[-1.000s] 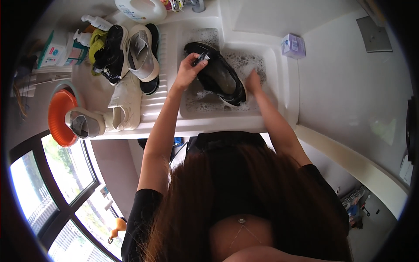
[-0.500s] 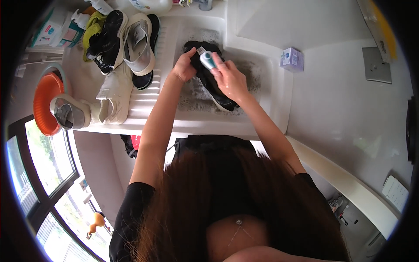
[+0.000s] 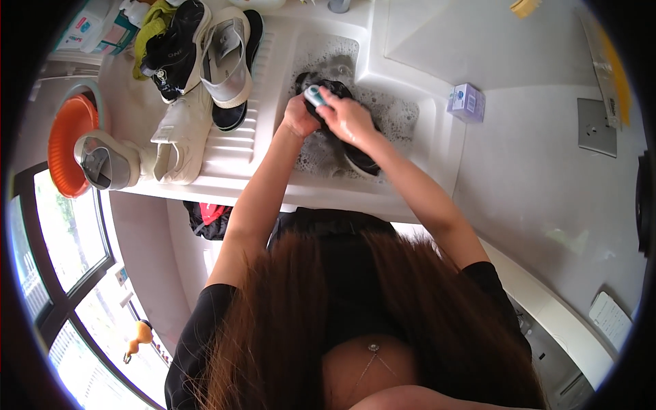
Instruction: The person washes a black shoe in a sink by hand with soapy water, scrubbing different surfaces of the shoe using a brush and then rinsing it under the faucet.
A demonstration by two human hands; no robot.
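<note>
Right hand (image 3: 348, 123) fingers wrap a white-and-teal handle (image 3: 313, 96); left hand (image 3: 301, 117) against black shoe (image 3: 362, 161), fingertips hidden, can't tell if pinching. Shoe dark, wet-looking, partly covered by hands; lies slantwise amid suds (image 3: 396, 119) in white sink (image 3: 432, 130).

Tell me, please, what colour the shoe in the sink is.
The shoe looks mostly black, best seen in the head view.
</note>
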